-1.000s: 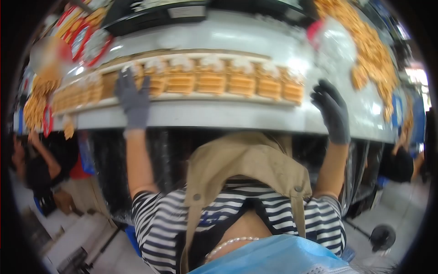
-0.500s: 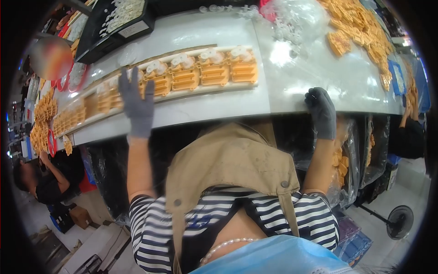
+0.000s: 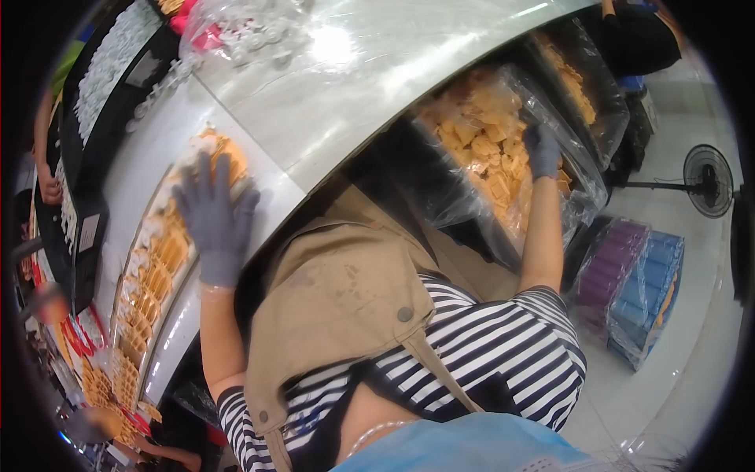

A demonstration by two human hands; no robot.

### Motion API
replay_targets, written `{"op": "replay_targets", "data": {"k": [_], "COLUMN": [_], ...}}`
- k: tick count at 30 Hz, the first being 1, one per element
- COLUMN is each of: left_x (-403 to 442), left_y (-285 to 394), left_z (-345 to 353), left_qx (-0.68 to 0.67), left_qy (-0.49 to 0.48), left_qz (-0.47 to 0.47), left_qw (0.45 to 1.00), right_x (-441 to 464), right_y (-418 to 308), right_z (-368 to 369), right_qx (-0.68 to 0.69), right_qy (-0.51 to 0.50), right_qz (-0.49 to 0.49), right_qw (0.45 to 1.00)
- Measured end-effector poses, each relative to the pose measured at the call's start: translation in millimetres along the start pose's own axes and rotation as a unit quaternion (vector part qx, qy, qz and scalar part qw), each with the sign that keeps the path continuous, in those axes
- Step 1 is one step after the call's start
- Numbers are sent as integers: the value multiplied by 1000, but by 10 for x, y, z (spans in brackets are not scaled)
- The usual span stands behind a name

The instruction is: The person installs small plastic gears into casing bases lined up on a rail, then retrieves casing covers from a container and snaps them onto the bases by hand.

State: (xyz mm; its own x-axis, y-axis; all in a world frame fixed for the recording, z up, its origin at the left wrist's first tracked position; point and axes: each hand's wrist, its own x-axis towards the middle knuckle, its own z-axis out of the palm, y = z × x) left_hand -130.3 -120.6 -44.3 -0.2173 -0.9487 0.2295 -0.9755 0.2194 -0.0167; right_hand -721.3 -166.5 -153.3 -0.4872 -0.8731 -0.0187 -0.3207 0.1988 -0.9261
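My left hand, in a grey glove, is open with fingers spread over the near end of a row of orange plastic parts. The row lies on a long pale rail, and several parts carry whitish pieces on top. Whether the fingertips touch the parts I cannot tell. My right hand, gloved in grey too, is curled closed at the right side of a bin heaped with loose orange plastic parts. Clear plastic film lines this bin below the table edge. What the right fingers hold, if anything, is hidden.
Black trays of white pieces stand at the upper left. A bag of clear plastic pieces lies on the table. Another lined bin, a fan and purple and blue bundles are on the right. Other people work nearby.
The view has swung to the right. My right hand has gone from above the table edge down to the bin of orange parts. My left hand is now at the row's near end.
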Motion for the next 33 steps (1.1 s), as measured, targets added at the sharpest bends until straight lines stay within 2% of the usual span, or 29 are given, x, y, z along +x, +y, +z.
{"op": "replay_targets", "data": {"k": [1,2,4,6,8,11,14,16,17,18,22,27,30,33], "left_x": [-9,-27,-37,12,-5,-35,42,39,43,52,78,35,52,-7], "left_y": [7,11,7,23,40,51,110,128,137,158,151,129,128,120], "left_z": [22,33,35,55,71,60,74,87,94,90,69,97,83,45], "left_qx": [8,17,24,29,22,20,16,16,22,37,28,27,26,15], "left_qy": [4,5,4,9,13,21,24,27,30,5,15,10,13,27], "left_qz": [-2,-5,-3,-8,-11,-13,-16,-20,-24,-46,-63,-78,-77,-75], "left_qw": [1000,1000,1000,1000,1000,1000,999,999,999,998,998,997,997,997], "right_x": [118,156,-38,-210,-301,-194,75,289,473,691,656,580,635,161], "right_y": [598,1329,1592,1157,1004,935,710,1066,1632,1975,1579,1424,1349,364], "right_z": [-134,-203,-137,231,439,592,674,695,630,568,646,522,402,601], "right_qx": [122,-4,-173,-263,-348,-467,-430,-492,-503,-545,-492,-396,-353,-640], "right_qy": [-44,-131,-284,-277,-125,-91,-35,-62,-84,-178,-243,-304,-369,-346], "right_qz": [156,119,68,35,-5,71,236,246,152,175,186,228,210,79], "right_qw": [979,984,941,924,929,877,871,833,847,800,815,836,834,682]}}
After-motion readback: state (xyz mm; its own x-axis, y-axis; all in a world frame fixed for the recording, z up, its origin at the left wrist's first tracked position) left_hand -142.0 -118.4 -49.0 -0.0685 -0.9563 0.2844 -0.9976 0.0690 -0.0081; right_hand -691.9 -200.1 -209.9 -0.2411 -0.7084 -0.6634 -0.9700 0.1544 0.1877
